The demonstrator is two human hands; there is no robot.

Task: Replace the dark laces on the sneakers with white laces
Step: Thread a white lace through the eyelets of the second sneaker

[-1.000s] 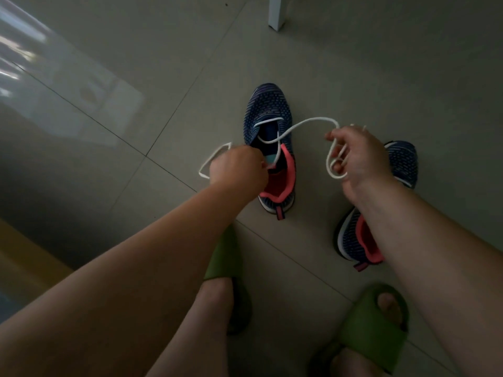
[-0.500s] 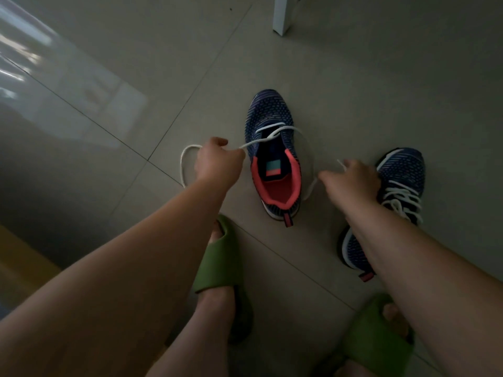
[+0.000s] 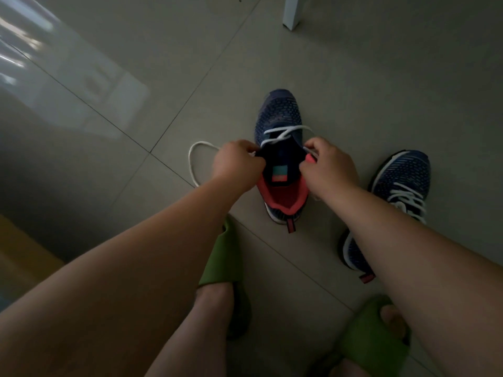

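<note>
— Sneakers: how far along?
— Halfway, roughly. Right-hand sneaker (image 3: pixel 402 183) already laced white, set aside on the floor tiles (image 3: pixel 163 77). Middle sneaker (image 3: pixel 279 115) only started: white lace (image 3: pixel 285 131) crossed once near the toe (upper eyelets bare).
— Hands?
— Left hand (image 3: pixel 235 165) pinching one lace end, right hand (image 3: pixel 326 167) curled round the other, either side of the tongue.
— Looks?
— Navy knit, coral lining, heel tab toward the green slippers (image 3: pixel 223 257).
</note>
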